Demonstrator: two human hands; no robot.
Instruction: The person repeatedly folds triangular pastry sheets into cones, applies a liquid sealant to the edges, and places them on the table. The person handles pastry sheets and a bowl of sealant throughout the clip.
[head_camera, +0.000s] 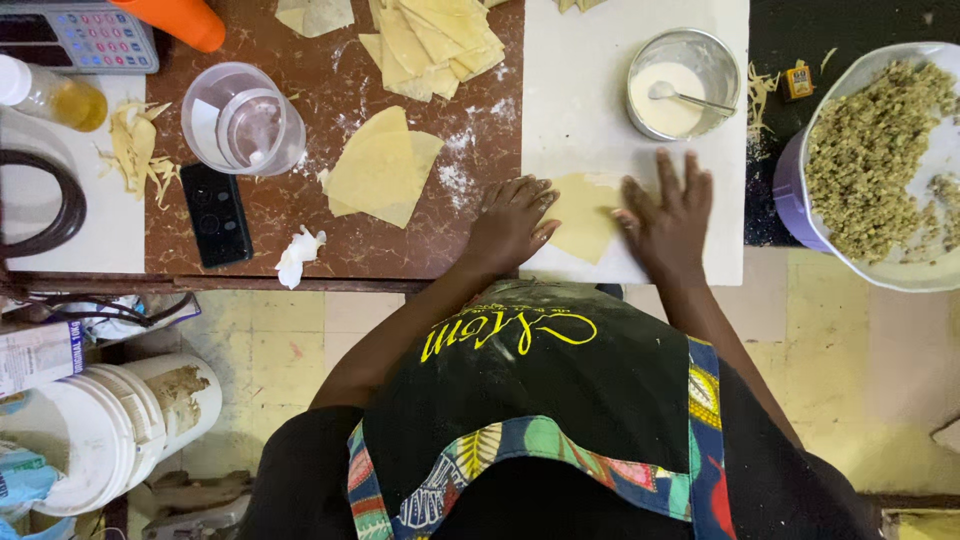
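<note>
1. We are looking straight down at our own two hands working on a white board (560, 120) that lies along the near edge of a brown worktop (330, 90).
2. A pale yellow pastry sheet (583, 218) lies flat at the board's near edge, between our hands.
3. Our left hand (512, 222) rests on the sheet's left edge, fingers together and pressing down, gripping nothing.
4. Our right hand (668, 220) lies flat on the sheet's right edge, fingers spread and empty.
5. By our judgement, the step in hand is flattening or folding this one sheet; the next move would call for lifting one edge cleanly without tearing the thin dough.
6. At the board's far right corner sits a metal bowl of white paste (682, 85) with a spoon (680, 96) in it.
7. Off the board's right edge stands a large bowl of crumbly filling (880, 150).
8. More pastry sheets (385, 170) lie on the floured worktop to the left, beside a clear plastic jug (243, 120) and a black phone (216, 214).
</note>
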